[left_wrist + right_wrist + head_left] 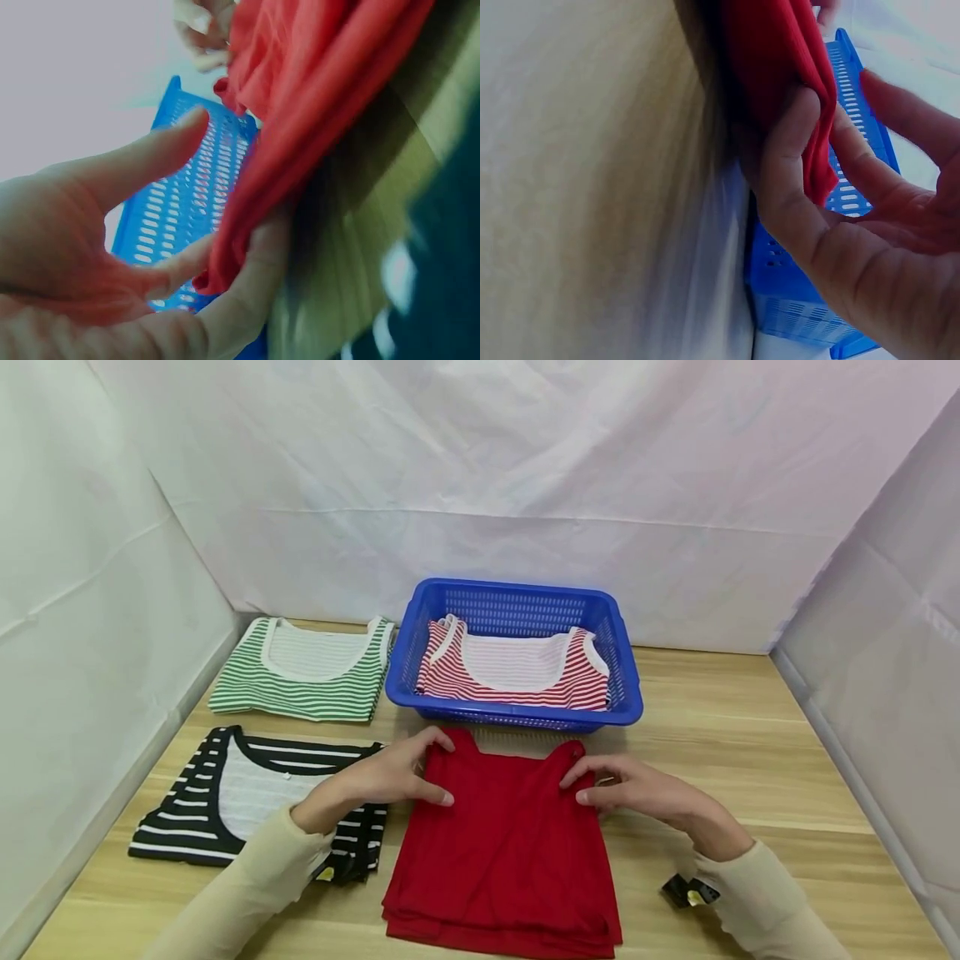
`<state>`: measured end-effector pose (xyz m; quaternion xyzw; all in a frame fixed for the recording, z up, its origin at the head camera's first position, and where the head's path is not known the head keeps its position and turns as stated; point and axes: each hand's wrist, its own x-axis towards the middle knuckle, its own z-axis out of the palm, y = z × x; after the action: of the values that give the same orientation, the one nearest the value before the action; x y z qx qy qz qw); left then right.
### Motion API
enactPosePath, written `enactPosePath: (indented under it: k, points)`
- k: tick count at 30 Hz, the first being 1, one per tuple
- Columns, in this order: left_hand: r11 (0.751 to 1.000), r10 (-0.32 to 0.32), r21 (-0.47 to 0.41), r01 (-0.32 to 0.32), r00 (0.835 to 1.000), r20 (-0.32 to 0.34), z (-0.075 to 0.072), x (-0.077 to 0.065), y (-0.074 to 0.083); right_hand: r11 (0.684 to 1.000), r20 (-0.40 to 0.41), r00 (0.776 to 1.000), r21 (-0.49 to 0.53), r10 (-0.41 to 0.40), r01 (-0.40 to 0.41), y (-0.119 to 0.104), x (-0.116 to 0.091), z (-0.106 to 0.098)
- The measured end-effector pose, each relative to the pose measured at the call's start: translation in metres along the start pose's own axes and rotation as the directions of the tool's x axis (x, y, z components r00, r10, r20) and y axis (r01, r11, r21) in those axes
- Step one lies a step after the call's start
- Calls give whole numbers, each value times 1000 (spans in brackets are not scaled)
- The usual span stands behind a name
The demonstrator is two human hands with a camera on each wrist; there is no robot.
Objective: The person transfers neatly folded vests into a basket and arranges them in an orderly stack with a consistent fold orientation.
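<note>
The red top [502,852] lies folded on the wooden table [720,735], right in front of the person, its shoulders just short of the blue basket [517,713]. The left hand [393,768] has its left edge near the shoulder, cloth caught between the fingers, thumb standing apart. The right hand [637,789] holds the opposite edge the same way, some fingers tucked beneath the cloth and the thumb clear of it.

The basket stands directly beyond, so its front wall is what blocks the way forward. Inside it sits a red-striped top [513,668], neckline facing up. Over to the left, the green-striped top [307,692] is folded close against the basket's side; I can't tell whether they touch. Nearer the person is the black-striped top [255,793], partly hidden by the left hand and its beige sleeve [262,877]. To the right, the other sleeve [765,893] crosses bare wood. White sheeting [525,460] hangs behind and at both sides.
</note>
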<state>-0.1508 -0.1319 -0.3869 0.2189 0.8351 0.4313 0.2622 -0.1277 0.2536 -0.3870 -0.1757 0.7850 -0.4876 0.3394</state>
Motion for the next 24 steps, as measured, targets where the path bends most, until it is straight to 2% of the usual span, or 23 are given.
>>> enactPosePath:
  k: [4,6,9,12,16,20,24]
  points:
    - [1000,-7,-28,4,996,-85,1,-2,6,1000,-2,1000,-15,8,-8,2,1,0]
    - [999,-28,-44,24,994,-105,2,-3,8,999,-11,1000,-29,14,-14,3,1,0]
    - [997,-28,-72,22,996,-82,1,-3,9,999,-27,999,-35,28,-29,3,2,0]
    - [996,6,-89,-9,1000,-26,1,-1,6,998,-46,998,-48,30,-32,2,2,1]
    - [997,44,-62,-43,999,18,1,5,-1,996,-91,996,-87,14,-22,2,3,1]
    - [999,7,-40,-5,1000,30,2,8,-6,992,-160,987,-121,20,-39,0,3,1]
    - [997,-38,-71,40,999,25,3,9,-7,994,-218,975,-90,48,-69,-3,4,2]
